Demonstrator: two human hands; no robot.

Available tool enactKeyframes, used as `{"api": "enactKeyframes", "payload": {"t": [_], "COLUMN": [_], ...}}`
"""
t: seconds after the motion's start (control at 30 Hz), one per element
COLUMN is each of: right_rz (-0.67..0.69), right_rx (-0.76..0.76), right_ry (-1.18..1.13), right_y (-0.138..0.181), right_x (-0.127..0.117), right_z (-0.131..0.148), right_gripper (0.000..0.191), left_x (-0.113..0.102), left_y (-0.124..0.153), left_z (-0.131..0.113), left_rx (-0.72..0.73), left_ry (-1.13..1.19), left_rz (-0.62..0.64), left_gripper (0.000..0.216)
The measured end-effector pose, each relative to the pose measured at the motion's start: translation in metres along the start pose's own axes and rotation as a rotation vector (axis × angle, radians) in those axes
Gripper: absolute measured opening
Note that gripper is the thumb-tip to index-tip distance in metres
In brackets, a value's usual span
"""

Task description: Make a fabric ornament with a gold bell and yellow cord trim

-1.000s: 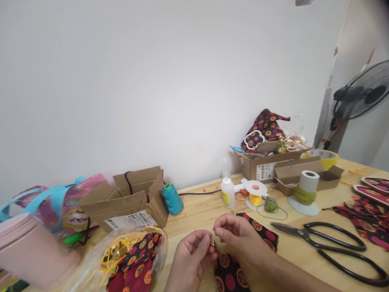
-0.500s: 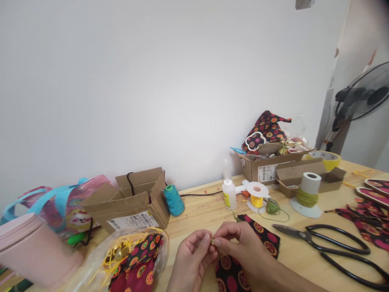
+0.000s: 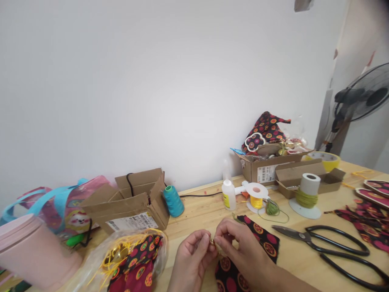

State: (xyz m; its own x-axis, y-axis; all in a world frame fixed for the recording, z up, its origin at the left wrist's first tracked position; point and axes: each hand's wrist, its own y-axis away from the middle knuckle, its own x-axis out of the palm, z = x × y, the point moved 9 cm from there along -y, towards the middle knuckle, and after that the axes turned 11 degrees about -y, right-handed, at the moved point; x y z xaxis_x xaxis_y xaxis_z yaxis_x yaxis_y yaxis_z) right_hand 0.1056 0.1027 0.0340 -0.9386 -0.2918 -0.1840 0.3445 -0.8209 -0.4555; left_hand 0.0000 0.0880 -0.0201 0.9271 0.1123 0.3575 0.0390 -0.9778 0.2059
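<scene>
My left hand (image 3: 191, 259) and my right hand (image 3: 240, 247) meet low in the middle, fingertips pinched together on a tiny gold bead (image 3: 212, 241). Both hands hover over a piece of black fabric with red and orange circles (image 3: 261, 237) that lies on the wooden table (image 3: 200, 211). The bead is mostly hidden by the fingers. A clear bag with yellow cord and the same patterned fabric (image 3: 133, 255) sits just left of my left hand.
Large black scissors (image 3: 331, 245) lie to the right. Behind the hands stand a glue bottle (image 3: 228, 194), a yellow cord spool (image 3: 257, 195), a green cord spool (image 3: 306, 194) and a teal thread cone (image 3: 173, 200). Cardboard boxes (image 3: 133, 200), a pink container (image 3: 30, 251) and a fan (image 3: 361, 95) ring the table.
Both hands have drifted slightly lower and closer together, still pinched on the small gold bead. Nothing else on the table has moved.
</scene>
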Motion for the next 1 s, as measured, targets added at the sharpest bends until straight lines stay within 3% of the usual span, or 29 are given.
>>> {"api": "enactKeyframes", "payload": {"t": [0.33, 0.5, 0.83, 1.0], "right_rz": [-0.08, -0.104, -0.102, -0.026], "right_rx": [0.337, 0.42, 0.506, 0.519], "right_ry": [-0.671, -0.893, -1.087, -1.145], "right_y": [-0.008, -0.006, -0.001, 0.002], "right_x": [-0.003, -0.003, 0.009, 0.02], "right_z": [-0.035, -0.039, -0.035, -0.031], "right_gripper": [0.032, 0.025, 0.029, 0.029], "left_x": [-0.007, -0.016, -0.027, -0.035], "left_y": [0.001, 0.003, 0.004, 0.01], "left_z": [-0.002, -0.006, 0.0, 0.002], "left_rx": [-0.025, -0.045, -0.183, -0.217], "left_ry": [0.055, 0.062, -0.129, -0.194], "left_rz": [-0.065, -0.103, 0.018, 0.031], "left_gripper": [0.023, 0.012, 0.008, 0.011]}}
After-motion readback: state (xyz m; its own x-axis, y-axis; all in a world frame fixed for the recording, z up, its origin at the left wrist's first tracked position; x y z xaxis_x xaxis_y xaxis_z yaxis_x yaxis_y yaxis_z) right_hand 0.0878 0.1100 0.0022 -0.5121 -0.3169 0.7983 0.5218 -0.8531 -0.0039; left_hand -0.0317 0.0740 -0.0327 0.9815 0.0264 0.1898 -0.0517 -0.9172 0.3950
